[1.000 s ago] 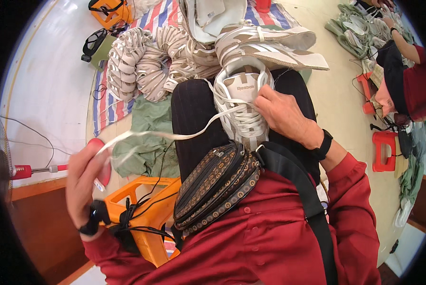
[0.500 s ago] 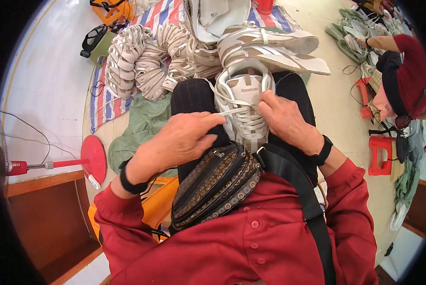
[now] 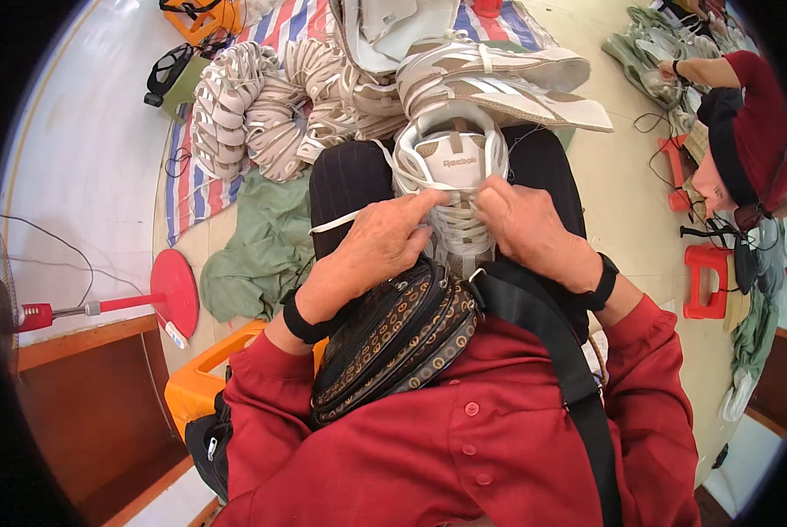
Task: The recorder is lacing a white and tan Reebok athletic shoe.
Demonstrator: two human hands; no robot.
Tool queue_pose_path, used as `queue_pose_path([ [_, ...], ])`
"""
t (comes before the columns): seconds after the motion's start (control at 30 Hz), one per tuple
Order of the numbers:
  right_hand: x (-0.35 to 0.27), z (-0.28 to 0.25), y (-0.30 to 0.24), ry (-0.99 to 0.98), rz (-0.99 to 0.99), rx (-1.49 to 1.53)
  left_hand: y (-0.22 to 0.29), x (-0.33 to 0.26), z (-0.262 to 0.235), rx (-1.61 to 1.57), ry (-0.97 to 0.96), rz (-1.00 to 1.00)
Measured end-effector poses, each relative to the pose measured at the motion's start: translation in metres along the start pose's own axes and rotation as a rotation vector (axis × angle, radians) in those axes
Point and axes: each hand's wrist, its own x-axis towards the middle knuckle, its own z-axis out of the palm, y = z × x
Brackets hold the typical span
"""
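— What sits furthest left?

— A red fan base (image 3: pixel 175 290) on the pale floor, and beside it a crumpled green cloth (image 3: pixel 257 250). Above them, rows of white and beige shoe uppers (image 3: pixel 262 105) lie on a striped mat (image 3: pixel 191 189).

— And the left hand?

— The left hand (image 3: pixel 371 250) rests on the person's lap over the dark trousers. Its fingers (image 3: pixel 424 204) are pinched together on a white lace (image 3: pixel 345 220), which trails off leftward across the thigh. The forefinger tip touches the lacing of the shoe.

— Where is the shoe?

— The white sneaker (image 3: pixel 450 176) lies on the lap between the two hands, its heel opening pointing away from the person and its laced front toward a patterned brown waist bag (image 3: pixel 398 338).

— The right hand?

— The right hand (image 3: pixel 521 224) presses on the sneaker's right side, fingers curled and closed onto the lacing; I cannot tell which strand they grip. A black band circles that wrist.

— Further right?

— A red stool (image 3: pixel 705 281) stands on the floor, and another person in a red top (image 3: pixel 762 114) bends over green shoe parts (image 3: pixel 648 53).
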Motion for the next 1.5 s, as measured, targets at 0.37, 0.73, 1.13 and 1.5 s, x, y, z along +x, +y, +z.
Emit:
queue_pose_path([
  [0.37, -0.06, -0.043, -0.019, -0.046, 0.356, 0.056, 0.0, -0.013, 0.004, 0.199, 0.028, 0.007],
  [0.73, -0.363, -0.106, 0.045, 0.426, 1.213, 0.132, -0.006, -0.007, 0.012, 0.2, 0.077, 0.058],
  [1.13, -0.23, -0.143, 0.172, 1.027, 1.092, 0.354, -0.002, -0.008, 0.005, 0.013, 0.114, 0.043],
  [1.5, -0.05, -0.062, 0.007, 0.029, 0.254, 0.339, -0.005, 0.013, 0.01, 0.063, 0.039, 0.007],
])
